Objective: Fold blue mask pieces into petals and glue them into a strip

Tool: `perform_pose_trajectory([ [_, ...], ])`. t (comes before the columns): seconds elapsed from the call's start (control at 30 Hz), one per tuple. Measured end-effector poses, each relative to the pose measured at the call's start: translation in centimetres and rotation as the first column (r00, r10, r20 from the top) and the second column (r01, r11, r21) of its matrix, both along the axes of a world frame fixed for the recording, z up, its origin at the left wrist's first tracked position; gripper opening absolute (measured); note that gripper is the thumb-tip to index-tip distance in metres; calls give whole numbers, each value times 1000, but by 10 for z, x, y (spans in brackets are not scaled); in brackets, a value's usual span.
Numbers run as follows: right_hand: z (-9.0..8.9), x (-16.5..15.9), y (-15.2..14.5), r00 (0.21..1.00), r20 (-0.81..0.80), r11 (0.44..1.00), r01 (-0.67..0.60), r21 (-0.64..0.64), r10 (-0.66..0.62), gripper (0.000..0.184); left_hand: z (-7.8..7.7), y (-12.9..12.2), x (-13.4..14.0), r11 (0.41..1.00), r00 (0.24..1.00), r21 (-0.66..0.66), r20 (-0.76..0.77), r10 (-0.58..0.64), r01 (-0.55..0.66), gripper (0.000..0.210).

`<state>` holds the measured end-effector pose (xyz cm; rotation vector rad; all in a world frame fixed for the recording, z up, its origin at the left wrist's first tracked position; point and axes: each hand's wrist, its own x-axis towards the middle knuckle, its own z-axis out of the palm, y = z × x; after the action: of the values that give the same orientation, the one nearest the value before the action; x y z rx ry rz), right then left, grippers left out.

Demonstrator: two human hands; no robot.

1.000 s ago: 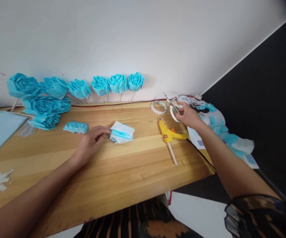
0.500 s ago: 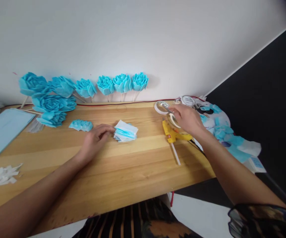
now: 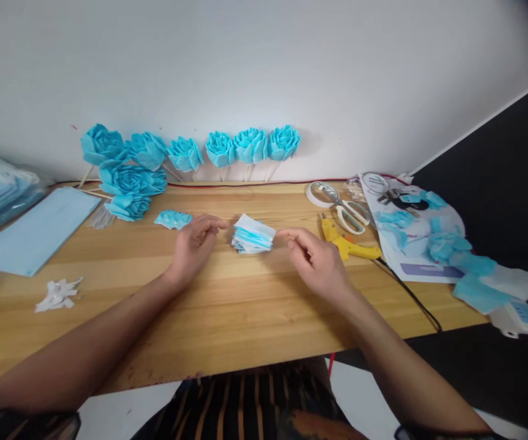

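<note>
A small stack of cut white and light-blue fabric pieces (image 3: 252, 234) lies in the middle of the wooden table, between my two hands. To its left, my left hand (image 3: 195, 247) rests with the index finger stretched toward the stack, a small gap between them. On the other side, the fingertip of my right hand (image 3: 316, 261) comes up to the stack's right edge; whether it touches, I cannot tell. Both hands hold nothing. Just behind my left hand is a ruffled blue piece (image 3: 173, 219). White-handled scissors (image 3: 352, 215) and a yellow glue gun (image 3: 343, 241) lie beyond my right hand.
Blue fabric flowers (image 3: 220, 148) on sticks lean along the wall. A blue sheet (image 3: 39, 229) and white scraps (image 3: 58, 294) lie at the left. Near the scissors is a tape roll (image 3: 318, 194). Blue scraps cover a white sheet (image 3: 395, 260) at the right.
My right hand has let go of the scissors beside the tape roll and come left to the stack. My left hand has drawn slightly off the stack. The view has shifted.
</note>
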<state>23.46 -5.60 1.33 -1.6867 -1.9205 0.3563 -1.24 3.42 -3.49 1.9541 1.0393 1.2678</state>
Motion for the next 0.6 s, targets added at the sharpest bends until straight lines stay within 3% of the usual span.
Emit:
perform_pose_trajectory([
  [0.07,4,0,8,1000,-7,998,24,57,-23,31,1,-1,1,998,1000,66,-1,8,-7,24],
  [0.27,6,-7,49,992,-29,962,-110,250,121,23,5,-5,3,956,993,280,-107,-58,86,29],
  [0.4,-7,-12,68,995,-26,965,-88,246,97,23,3,-7,6,918,975,361,-198,-99,167,28],
  [0.6,-25,-5,65,994,-13,972,-103,212,108,24,0,-11,8,898,957,378,-261,-128,223,30],
])
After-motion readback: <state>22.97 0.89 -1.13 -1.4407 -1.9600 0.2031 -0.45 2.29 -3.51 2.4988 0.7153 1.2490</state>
